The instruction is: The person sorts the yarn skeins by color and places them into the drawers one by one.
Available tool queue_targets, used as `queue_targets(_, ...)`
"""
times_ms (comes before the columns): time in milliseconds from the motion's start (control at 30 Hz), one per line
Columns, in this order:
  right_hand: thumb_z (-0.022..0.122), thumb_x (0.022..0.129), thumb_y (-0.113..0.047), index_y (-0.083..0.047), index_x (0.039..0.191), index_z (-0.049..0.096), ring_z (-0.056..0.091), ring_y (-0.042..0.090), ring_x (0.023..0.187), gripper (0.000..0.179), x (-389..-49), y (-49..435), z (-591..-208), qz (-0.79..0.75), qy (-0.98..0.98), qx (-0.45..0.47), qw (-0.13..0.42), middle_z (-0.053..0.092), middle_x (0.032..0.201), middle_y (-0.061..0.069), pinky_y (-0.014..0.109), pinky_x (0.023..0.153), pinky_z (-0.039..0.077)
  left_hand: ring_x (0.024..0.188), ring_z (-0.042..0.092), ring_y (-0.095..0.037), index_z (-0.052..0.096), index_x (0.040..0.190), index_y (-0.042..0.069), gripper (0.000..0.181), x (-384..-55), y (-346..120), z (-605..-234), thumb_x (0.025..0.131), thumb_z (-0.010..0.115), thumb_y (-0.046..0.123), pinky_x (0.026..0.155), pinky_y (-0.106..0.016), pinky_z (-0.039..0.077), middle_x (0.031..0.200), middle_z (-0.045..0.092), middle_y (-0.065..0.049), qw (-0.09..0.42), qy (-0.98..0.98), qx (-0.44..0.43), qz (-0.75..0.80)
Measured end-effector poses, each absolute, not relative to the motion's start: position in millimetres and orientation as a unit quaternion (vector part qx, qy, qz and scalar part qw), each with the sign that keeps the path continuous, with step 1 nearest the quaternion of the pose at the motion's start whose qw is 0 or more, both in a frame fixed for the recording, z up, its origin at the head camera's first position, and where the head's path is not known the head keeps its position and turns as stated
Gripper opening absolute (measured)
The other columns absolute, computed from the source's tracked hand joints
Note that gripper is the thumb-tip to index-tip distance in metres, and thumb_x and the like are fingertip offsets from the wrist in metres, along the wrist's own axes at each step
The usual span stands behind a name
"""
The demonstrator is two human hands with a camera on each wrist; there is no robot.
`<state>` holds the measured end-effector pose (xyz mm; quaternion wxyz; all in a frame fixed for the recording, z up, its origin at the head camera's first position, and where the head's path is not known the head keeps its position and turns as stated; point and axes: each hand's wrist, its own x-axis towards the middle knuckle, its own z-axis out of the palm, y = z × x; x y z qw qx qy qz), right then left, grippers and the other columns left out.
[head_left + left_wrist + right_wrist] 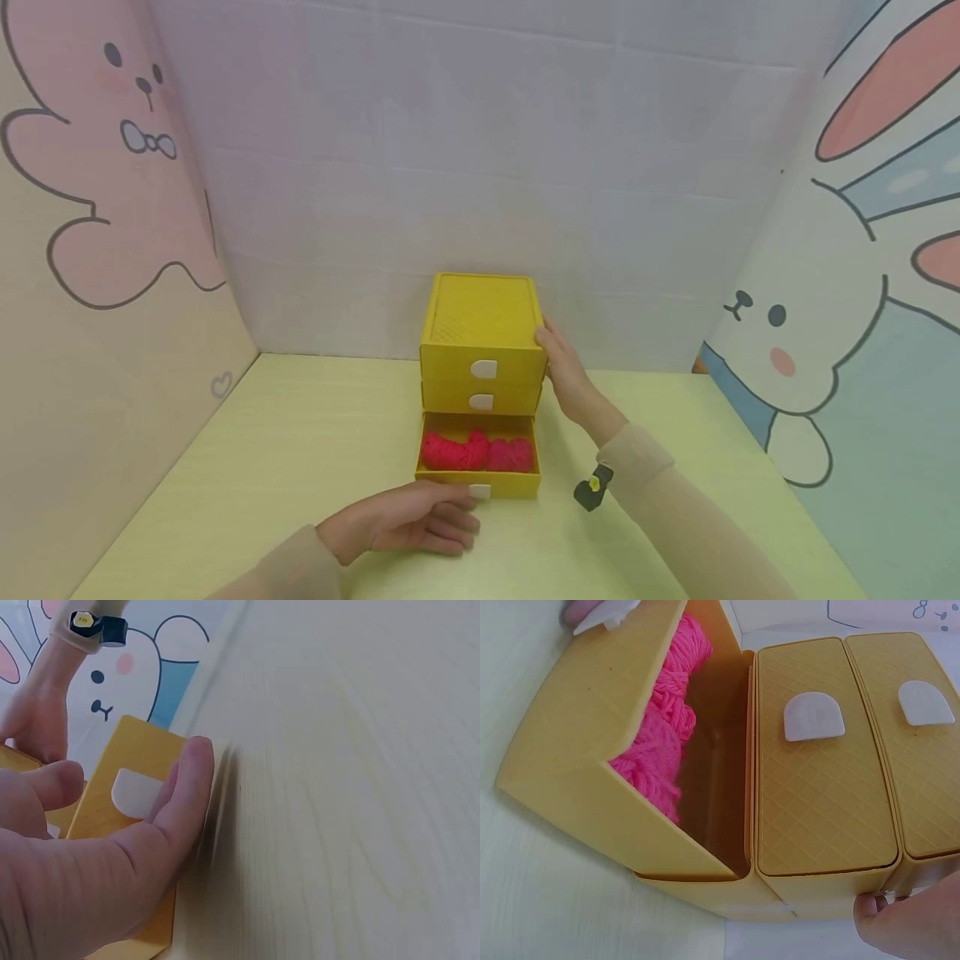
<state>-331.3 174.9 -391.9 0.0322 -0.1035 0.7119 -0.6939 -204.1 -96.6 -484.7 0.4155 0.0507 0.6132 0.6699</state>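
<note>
A yellow three-drawer box point(486, 308) stands near the back wall, its bottom drawer point(517, 485) pulled out. Two bundles of pink-red yarn point(453, 452) lie side by side in that drawer. My left hand point(408, 517) is in front of the drawer, thumb side up, fingers spread and loosely bent. Its fingertips lie right at the white handle point(136, 793), overlapping it in the left wrist view. My right hand point(570, 379) rests against the box's right side, long fingers extended along it. In the right wrist view the right hand point(915, 919) touches the side beside the closed drawers.
The two upper drawers, closed, have white tabs point(814, 716). A pale wood-grain table point(285, 450) carries the box. A white sheet point(480, 150) hangs behind, and printed panels with a pink bear point(112, 183) and a white rabbit point(795, 317) flank the table.
</note>
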Motion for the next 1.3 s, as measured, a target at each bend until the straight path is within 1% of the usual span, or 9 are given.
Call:
queue_targets(233,0.037,0.115,-0.043,-0.027,0.172,0.016,0.02,0.025,0.162,0.063,-332.5,174.9,-392.9,-0.691,0.714,-0.104,0.037,0.02,0.177,-0.001,0.054,0.132,0.019,0.126,0.067,-0.041,0.047,0.148,-0.015,0.066,-205.2,-92.3,-488.2,0.11,0.058,0.038,0.109,-0.053,0.055,0.138,0.066,-0.027,0.435,0.547,0.026,0.714)
queue_targets(433,0.037,0.115,-0.043,-0.029,0.172,0.016,0.02,0.023,0.162,0.063,-332.6,175.2,-392.4,-0.692,0.713,-0.107,0.039,0.02,0.177,-0.003,0.053,0.132,0.019,0.133,0.061,-0.046,0.042,0.15,-0.018,0.068,-204.7,-84.8,-491.0,0.111,0.056,0.036,0.115,-0.055,0.049,0.143,0.061,-0.031,0.436,0.516,0.003,0.737)
queue_targets(733,0.037,0.115,-0.042,-0.027,0.172,0.018,0.022,0.024,0.161,0.062,-332.5,175.0,-392.5,-0.693,0.712,-0.104,0.036,0.022,0.176,-0.002,0.054,0.132,0.019,0.133,0.061,-0.045,0.044,0.148,-0.02,0.065,-205.4,-76.2,-493.1,0.111,0.055,0.034,0.116,-0.053,0.049,0.141,0.062,-0.031,0.417,0.514,-0.025,0.749)
queue_targets(933,0.037,0.115,-0.042,-0.027,0.172,0.018,0.023,0.024,0.161,0.062,-332.8,175.7,-393.5,-0.692,0.713,-0.105,0.034,0.024,0.176,-0.001,0.054,0.131,0.021,0.129,0.065,-0.041,0.047,0.145,-0.02,0.064,-206.8,-71.7,-495.9,0.111,0.057,0.033,0.115,-0.051,0.05,0.134,0.068,-0.027,0.405,0.511,-0.046,0.757)
queue_targets(1100,0.036,0.115,-0.042,-0.027,0.172,0.017,0.022,0.023,0.161,0.062,-333.2,175.8,-394.0,-0.693,0.713,-0.103,0.036,0.022,0.176,-0.001,0.053,0.132,0.02,0.126,0.068,-0.038,0.051,0.142,-0.019,0.06,-206.2,-69.0,-497.8,0.11,0.059,0.031,0.114,-0.051,0.051,0.13,0.07,-0.026,0.391,0.509,-0.06,0.764)
queue_targets(1300,0.036,0.115,-0.042,-0.027,0.172,0.017,0.022,0.025,0.161,0.062,-333.3,175.1,-393.5,-0.689,0.716,-0.102,0.035,0.022,0.176,-0.001,0.054,0.132,0.02,0.125,0.068,-0.04,0.053,0.141,-0.017,0.056,-207.9,-67.4,-498.2,0.11,0.059,0.03,0.111,-0.051,0.053,0.132,0.069,-0.029,0.36,0.518,-0.058,0.774)
